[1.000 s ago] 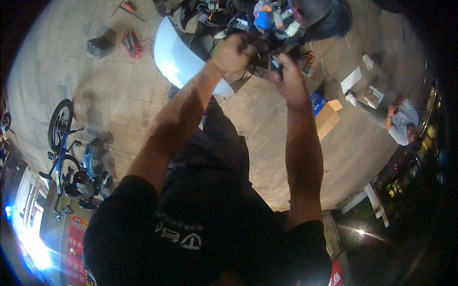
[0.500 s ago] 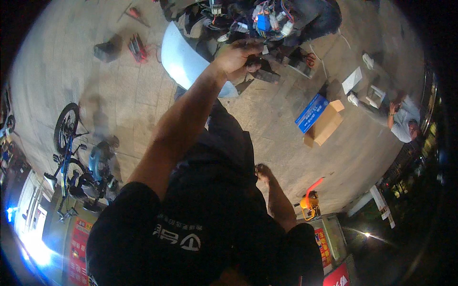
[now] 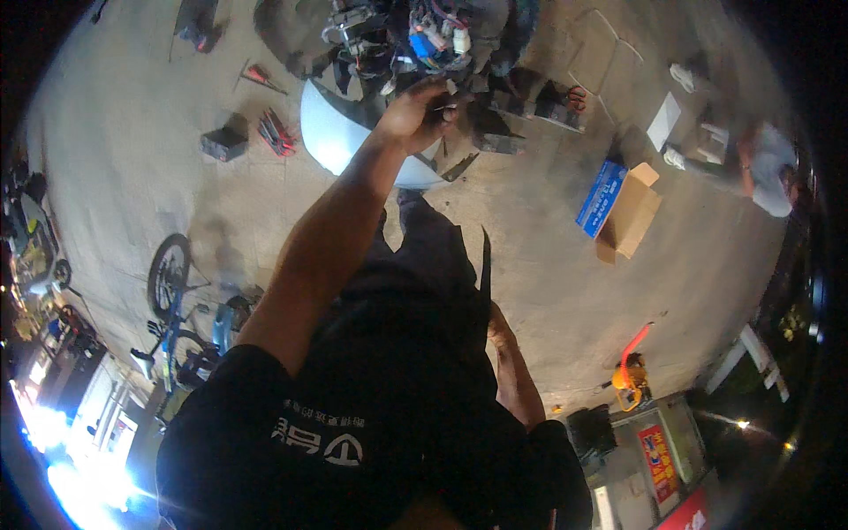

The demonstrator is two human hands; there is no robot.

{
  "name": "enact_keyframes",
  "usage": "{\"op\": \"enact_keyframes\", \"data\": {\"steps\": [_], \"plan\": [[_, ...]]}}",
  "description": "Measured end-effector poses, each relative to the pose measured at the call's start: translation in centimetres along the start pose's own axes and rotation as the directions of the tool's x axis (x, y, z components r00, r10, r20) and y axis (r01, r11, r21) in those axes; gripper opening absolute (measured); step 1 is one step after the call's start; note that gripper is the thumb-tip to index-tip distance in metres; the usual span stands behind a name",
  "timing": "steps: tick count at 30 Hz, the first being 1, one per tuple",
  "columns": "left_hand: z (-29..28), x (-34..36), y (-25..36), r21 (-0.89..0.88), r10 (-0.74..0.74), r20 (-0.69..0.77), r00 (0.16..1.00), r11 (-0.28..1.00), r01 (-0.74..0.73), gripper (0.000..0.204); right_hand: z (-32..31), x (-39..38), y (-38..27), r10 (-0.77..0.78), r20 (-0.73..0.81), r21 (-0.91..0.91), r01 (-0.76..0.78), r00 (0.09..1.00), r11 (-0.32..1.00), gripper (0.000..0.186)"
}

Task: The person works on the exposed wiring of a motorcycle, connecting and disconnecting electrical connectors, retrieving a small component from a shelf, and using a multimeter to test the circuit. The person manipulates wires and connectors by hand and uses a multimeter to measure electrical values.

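My left hand (image 3: 413, 117) reaches forward over a pale blue curved body panel (image 3: 334, 131). Its fingers are curled together near a small whitish piece; what they hold is too dark to make out. Just beyond it is a dark vehicle assembly with bundled wiring, a blue connector (image 3: 425, 44) and a white connector (image 3: 461, 41). My right hand (image 3: 501, 329) hangs low at my right side, with its fingers mostly hidden by my shirt. A dark, narrow, pointed strip (image 3: 486, 261) rises beside it; I cannot tell whether the hand holds it.
On the right lie an open blue-and-brown cardboard box (image 3: 632, 212) and a dark tray with red-handled pliers (image 3: 565, 108). Red-handled tools (image 3: 276, 132) and a dark block (image 3: 223, 143) lie left. A bicycle (image 3: 172, 296) stands behind left; a person (image 3: 768, 172) sits far right.
The view has shifted, and the box and bicycle sit elsewhere in it. My left hand stays by the wiring. My right hand has slipped further behind my shirt, and the dark strip now shows.
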State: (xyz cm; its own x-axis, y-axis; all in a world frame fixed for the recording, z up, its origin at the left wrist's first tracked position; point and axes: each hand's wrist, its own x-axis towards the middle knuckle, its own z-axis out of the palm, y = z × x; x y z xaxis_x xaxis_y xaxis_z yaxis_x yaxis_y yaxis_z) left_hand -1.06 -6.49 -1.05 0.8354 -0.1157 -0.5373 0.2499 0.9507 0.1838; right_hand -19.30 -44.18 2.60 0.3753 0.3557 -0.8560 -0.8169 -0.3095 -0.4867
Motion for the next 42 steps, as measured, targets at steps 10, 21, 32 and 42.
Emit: {"op": "enact_keyframes", "data": {"steps": [10, 21, 32, 42], "plan": [[1.7, 0.2, 0.8, 0.013, -0.034, -0.184, 0.982, 0.999, 0.037, 0.020, 3.2, 0.5, -0.8, -0.181, -0.176, -0.009, 0.183, 0.968, 0.983, 0.042], [0.9, 0.4, 1.3, -0.010, -0.021, -0.061, 0.998, 1.000, 0.021, 0.022, -0.5, 3.5, -11.7, -0.344, -0.198, -0.803, 0.049, 0.918, 0.593, 0.015], [0.1, 0.1, 1.0, 0.320, 0.138, -0.274, 0.952, 0.946, -0.045, 0.028, 15.1, 17.8, -25.1, -0.810, -0.059, -0.406, 0.727, 0.584, 0.554, 0.025], [0.2, -0.3, 1.4, 0.169, 0.135, -0.082, 0.987, 0.978, -0.120, 0.026, 11.6, 16.8, -23.5, -0.476, -0.036, 0.024, 0.477, 0.878, 0.878, 0.022]]}}
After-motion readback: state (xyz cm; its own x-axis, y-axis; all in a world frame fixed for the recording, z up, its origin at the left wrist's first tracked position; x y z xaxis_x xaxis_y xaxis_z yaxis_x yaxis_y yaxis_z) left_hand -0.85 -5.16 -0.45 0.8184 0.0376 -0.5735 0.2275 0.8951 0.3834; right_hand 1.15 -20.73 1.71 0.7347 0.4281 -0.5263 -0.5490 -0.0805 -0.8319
